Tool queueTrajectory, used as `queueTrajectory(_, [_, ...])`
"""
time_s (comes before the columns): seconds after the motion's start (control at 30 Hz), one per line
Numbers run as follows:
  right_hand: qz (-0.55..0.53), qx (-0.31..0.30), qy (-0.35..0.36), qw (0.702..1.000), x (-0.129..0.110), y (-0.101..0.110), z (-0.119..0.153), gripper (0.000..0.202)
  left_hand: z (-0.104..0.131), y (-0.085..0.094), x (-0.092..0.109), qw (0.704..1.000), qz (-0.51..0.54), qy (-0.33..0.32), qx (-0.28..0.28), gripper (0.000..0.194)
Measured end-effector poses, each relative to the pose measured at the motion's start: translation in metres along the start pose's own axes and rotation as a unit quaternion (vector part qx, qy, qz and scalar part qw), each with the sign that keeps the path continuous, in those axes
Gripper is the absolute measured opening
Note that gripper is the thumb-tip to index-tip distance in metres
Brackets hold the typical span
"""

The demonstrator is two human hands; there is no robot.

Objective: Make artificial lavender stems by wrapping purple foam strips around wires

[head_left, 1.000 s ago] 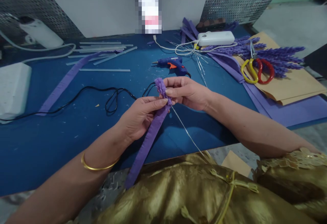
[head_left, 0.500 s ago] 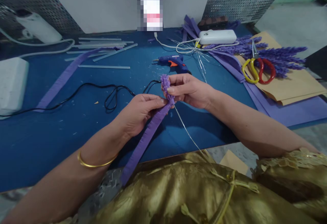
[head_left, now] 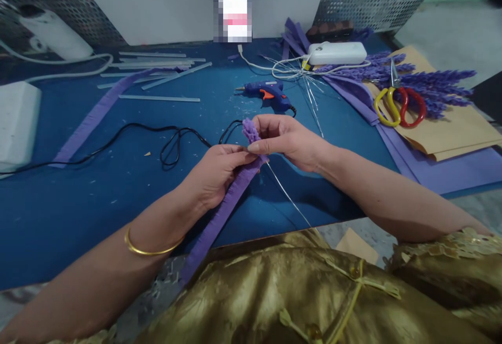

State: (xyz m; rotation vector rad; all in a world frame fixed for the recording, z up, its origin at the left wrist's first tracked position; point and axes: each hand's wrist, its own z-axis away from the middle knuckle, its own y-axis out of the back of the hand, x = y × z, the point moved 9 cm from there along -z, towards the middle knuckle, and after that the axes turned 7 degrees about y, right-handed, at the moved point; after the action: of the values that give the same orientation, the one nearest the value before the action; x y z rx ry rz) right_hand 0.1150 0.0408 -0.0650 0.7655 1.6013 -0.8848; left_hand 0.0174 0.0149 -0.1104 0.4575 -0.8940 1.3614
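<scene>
Between thumb and fingers, my left hand (head_left: 219, 171) pinches a fringed purple crepe paper strip (head_left: 227, 210), whose free end hangs down past the table edge. My right hand (head_left: 288, 142) is closed around a purple paper flower spike (head_left: 250, 130), its fluffy tip poking out above the fingers. The strip meets the base of the spike where both hands touch. From there a thin wire stem (head_left: 286, 191) runs down to the right toward my lap. Part of the spike is hidden behind my right thumb and fingers.
A blue glue gun (head_left: 269, 94) lies beyond my hands, its black cord (head_left: 152, 127) looping left. Several glue sticks (head_left: 159, 98) and another fringed strip (head_left: 90, 114) lie left. At right are scissors (head_left: 400, 106), finished purple flower stems (head_left: 439, 85), brown paper (head_left: 435, 140) and a white power bank (head_left: 337, 53).
My right thumb has slid down the spike toward its base, next to my left fingertips. The spike's tip now leans more to the left. Both hands keep their hold.
</scene>
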Motion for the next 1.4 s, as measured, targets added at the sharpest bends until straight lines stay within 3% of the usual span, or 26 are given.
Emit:
queueTrajectory(0.5, [0.020, 0.059, 0.025, 0.998, -0.001, 0.005, -0.001, 0.031, 0.004, -0.005, 0.006, 0.999, 0.026, -0.026, -0.019, 0.008])
queueTrajectory(0.77, [0.017, 0.059, 0.016, 0.998, 0.004, 0.005, -0.002, 0.035, 0.005, -0.007, 0.007, 0.998, 0.004, -0.057, -0.005, 0.023])
queueTrajectory(1.4, [-0.018, 0.061, 0.000, 0.998, 0.006, 0.004, -0.002, 0.024, 0.006, -0.004, 0.012, 0.996, -0.002, -0.085, 0.014, 0.016])
